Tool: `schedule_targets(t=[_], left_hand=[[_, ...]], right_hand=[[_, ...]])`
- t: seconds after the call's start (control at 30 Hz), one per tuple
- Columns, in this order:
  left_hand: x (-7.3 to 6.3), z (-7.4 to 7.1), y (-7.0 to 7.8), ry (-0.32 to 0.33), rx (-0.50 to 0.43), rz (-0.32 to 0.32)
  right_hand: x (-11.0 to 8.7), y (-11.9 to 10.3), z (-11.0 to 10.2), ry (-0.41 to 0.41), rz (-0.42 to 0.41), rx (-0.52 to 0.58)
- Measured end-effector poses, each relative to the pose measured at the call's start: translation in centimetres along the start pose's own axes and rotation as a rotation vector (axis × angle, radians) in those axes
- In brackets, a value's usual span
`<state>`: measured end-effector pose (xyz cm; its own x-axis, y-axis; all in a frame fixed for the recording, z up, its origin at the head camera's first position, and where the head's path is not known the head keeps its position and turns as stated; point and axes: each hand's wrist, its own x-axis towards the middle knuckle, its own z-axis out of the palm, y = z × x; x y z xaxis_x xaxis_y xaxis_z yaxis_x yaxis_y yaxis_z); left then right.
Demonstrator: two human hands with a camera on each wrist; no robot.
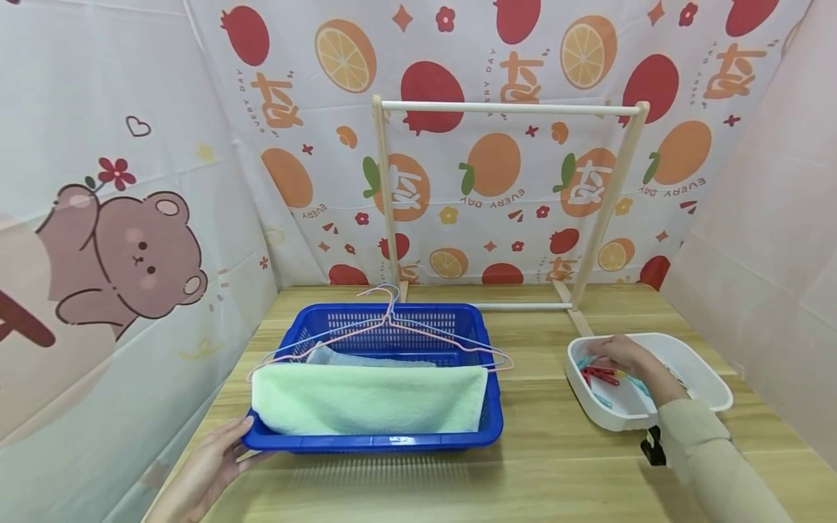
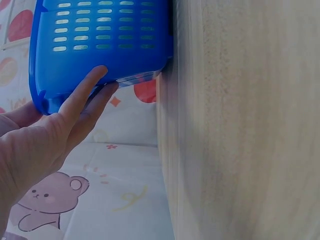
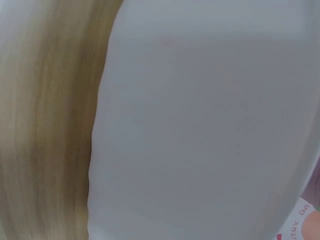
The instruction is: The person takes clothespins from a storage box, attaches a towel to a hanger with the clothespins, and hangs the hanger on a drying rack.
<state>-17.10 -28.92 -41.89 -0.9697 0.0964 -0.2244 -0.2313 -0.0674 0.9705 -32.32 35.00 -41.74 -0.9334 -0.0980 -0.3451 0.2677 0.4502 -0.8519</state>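
Blue basket [image 1: 451, 440] is gripped at its near left corner by the left hand [image 1: 211, 465], thumb over the rim, fingers against the wall underneath. In the basket: green towel [image 1: 369, 399] at front, pale blue cloth [image 1: 373, 361] partly covered behind it; two hangers [image 1: 390, 317], pink and blue, are spread across its width, hooks at the far rim. Right of the basket, a white tray [image 1: 615, 421] is set, with clothes pegs [image 1: 601, 375] inside. The right hand [image 1: 621, 354] is lowered among them, fingers pointed down; whether one is pinched cannot be told.
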Motion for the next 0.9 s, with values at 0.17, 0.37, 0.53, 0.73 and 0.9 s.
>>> schedule_targets(t=[0.17, 0.37, 0.53, 0.73, 0.9], left_hand=[[0.1, 0.1, 0.0, -0.007, 0.015, 0.004], [0.1, 0.0, -0.2, 0.018, 0.014, 0.018], [0.1, 0.1, -0.1, 0.028, 0.006, 0.021], [-0.1, 0.2, -0.1, 0.032, 0.017, 0.033], [-0.3, 0.2, -0.3, 0.034, 0.017, 0.034]], right_hand=[[-0.2, 0.1, 0.0, 0.033, 0.01, 0.03], [-0.4, 0.0, 0.0, 0.008, -0.048, 0.074], [-0.6, -0.1, 0.2, -0.002, -0.065, 0.11], [-0.9, -0.3, 0.3, 0.019, -0.038, 0.121], [-1.3, -0.2, 0.3, 0.007, -0.042, 0.128]])
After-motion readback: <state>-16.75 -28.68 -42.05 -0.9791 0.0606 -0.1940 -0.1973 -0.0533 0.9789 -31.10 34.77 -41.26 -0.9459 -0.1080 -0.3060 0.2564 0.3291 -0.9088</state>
